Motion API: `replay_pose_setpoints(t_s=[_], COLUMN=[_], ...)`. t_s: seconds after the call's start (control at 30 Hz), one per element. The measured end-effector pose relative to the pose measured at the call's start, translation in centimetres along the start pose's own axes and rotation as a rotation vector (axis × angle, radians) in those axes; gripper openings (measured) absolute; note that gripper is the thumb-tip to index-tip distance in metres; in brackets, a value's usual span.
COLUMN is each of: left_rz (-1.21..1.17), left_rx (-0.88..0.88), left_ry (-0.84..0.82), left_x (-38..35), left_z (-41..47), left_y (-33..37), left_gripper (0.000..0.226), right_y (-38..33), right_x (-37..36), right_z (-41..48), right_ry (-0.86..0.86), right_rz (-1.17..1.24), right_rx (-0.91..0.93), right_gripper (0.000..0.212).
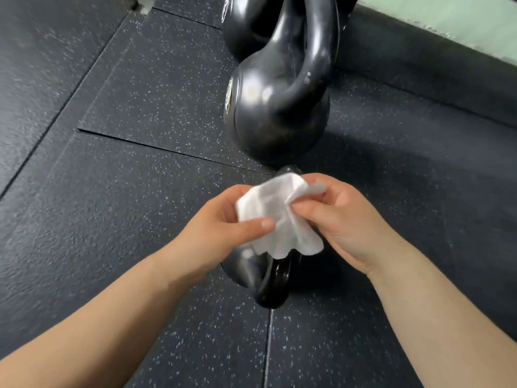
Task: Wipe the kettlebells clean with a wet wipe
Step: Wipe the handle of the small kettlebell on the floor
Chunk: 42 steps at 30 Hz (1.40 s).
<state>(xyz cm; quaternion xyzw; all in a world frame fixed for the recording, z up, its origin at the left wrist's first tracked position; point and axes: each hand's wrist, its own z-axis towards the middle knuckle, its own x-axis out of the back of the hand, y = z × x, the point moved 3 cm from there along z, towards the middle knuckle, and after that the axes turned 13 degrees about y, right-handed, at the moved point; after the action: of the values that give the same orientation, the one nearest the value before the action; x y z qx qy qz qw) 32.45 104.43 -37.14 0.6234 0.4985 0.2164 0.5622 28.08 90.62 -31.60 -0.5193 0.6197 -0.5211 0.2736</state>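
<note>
- The left hand [223,222] pinches the white wipe [277,214] between thumb and curled fingers, at the wipe's left edge.
- The right hand [344,219] grips the wipe's right side, thumb on top and fingers curled behind it.
- The wipe is crumpled and held in the air between both hands, its lower edge hanging free.
- The near kettlebell [251,273] stands on the floor [140,191] right below the hands, mostly hidden by them and the wipe.
- The big kettlebell [279,113], black and glossy, stands just beyond it.
- A far kettlebell [237,26] stands behind the big one, cut off by the top edge.
- The floor is dark speckled rubber tiles.
- A dark skirting [419,65] runs along the right.
</note>
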Motion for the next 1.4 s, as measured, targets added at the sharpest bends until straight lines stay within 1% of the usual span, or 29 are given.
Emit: replay_pose_setpoints(t_s=[0.03,0.07,0.13,0.17,0.2,0.23,0.27,0.33,0.4,0.43,0.47,0.53,0.57,0.67,0.77,0.8,0.83,0.9,0.97,1.03,1.1,1.17,1.23,1.3,1.37,1.4], left_rz=[0.008,0.022,0.042,0.077,0.133,0.188,0.215,0.228,0.192,0.171,0.159,0.214,0.264,0.448,0.765,0.844,0.907,0.983,1.008,0.955,0.764,0.479,0.238,0.091,0.002,-0.018], left_rx=[0.014,0.009,-0.033,-0.042,-0.037,-0.019,0.012,0.080,0.088,0.072,0.045,-0.058,-0.114,-0.295,-0.679,-0.746,-0.759,-0.738,-0.676,-0.552,-0.382,-0.115,0.132,0.276,0.363,0.374], left_ry=[0.093,0.204,0.429,0.513,0.556,0.550,0.494,0.275,0.001,-0.085,-0.119,-0.113,-0.115,-0.140,-0.162,-0.171,-0.175,-0.213,-0.248,-0.185,-0.063,0.106,0.224,0.242,0.218,0.214], left_x=[0.3,1.0,2.9,3.7,4.1,4.0,3.4,1.6,-0.5,-1.0,-1.2,-0.8,-0.6,-0.2,0.3,0.8,1.6,3.2,4.0,4.2,4.5,5.5,6.6,6.5,5.4,4.9], left_z=[0.2,0.4,0.8,1.0,0.9,0.8,0.4,-0.4,-1.4,-1.8,-2.1,-2.4,-2.6,-3.6,-5.2,-5.5,-5.7,-5.4,-5.6,-6.1,-6.3,-5.9,-5.7,-6.7,-8.4,-9.1], left_y=[-0.1,-0.3,-0.6,-0.8,-1.0,-1.6,-2.2,-3.7,-4.3,-4.4,-4.5,-4.7,-5.0,-5.4,-7.3,-8.3,-9.3,-10.8,-11.8,-11.3,-9.2,-6.6,-3.4,0.3,5.4,7.9], left_gripper=[0.026,0.021,0.013,0.012,0.013,0.017,0.025,0.044,0.045,0.044,0.049,0.059,0.057,0.036,0.032,0.032,0.032,0.034,0.037,0.031,0.025,0.020,0.031,0.030,0.025,0.024], right_y=[0.0,0.2,0.9,1.3,1.8,2.2,2.4,2.5,2.4,2.5,2.6,2.7,2.7,2.8,3.0,3.1,3.1,3.1,3.2,3.3,3.3,3.1,2.1,0.4,-2.2,-3.8], right_x=[0.0,0.2,0.8,0.8,0.7,0.5,0.5,0.7,0.9,0.9,0.9,0.9,0.9,0.9,0.9,1.0,1.0,1.0,1.1,1.3,1.5,1.3,0.6,-0.4,-2.1,-3.2], right_z=[0.2,0.4,0.8,0.8,0.8,0.7,0.7,0.9,1.0,1.0,0.9,0.9,0.9,1.1,1.1,1.1,1.2,1.2,1.2,1.2,1.2,0.9,0.3,-0.8,-2.4,-3.2], right_ry=[0.037,0.100,0.190,0.181,0.149,0.120,0.112,0.128,0.138,0.134,0.129,0.126,0.130,0.142,0.145,0.148,0.152,0.151,0.138,0.114,0.121,0.192,0.248,0.222,0.097,-0.011], right_rz=[-0.067,-0.189,-0.444,-0.505,-0.533,-0.552,-0.569,-0.594,-0.612,-0.617,-0.618,-0.623,-0.631,-0.652,-0.628,-0.625,-0.620,-0.611,-0.616,-0.623,-0.594,-0.543,-0.470,-0.369,-0.118,0.028], right_rx=[0.035,0.077,0.128,0.136,0.142,0.149,0.156,0.163,0.172,0.178,0.183,0.197,0.204,0.212,0.225,0.229,0.232,0.247,0.265,0.267,0.265,0.268,0.230,0.111,-0.139,-0.296], right_gripper=[0.022,0.020,0.028,0.034,0.039,0.042,0.043,0.044,0.043,0.044,0.044,0.044,0.043,0.043,0.041,0.041,0.041,0.041,0.041,0.040,0.039,0.037,0.037,0.036,0.029,0.034])
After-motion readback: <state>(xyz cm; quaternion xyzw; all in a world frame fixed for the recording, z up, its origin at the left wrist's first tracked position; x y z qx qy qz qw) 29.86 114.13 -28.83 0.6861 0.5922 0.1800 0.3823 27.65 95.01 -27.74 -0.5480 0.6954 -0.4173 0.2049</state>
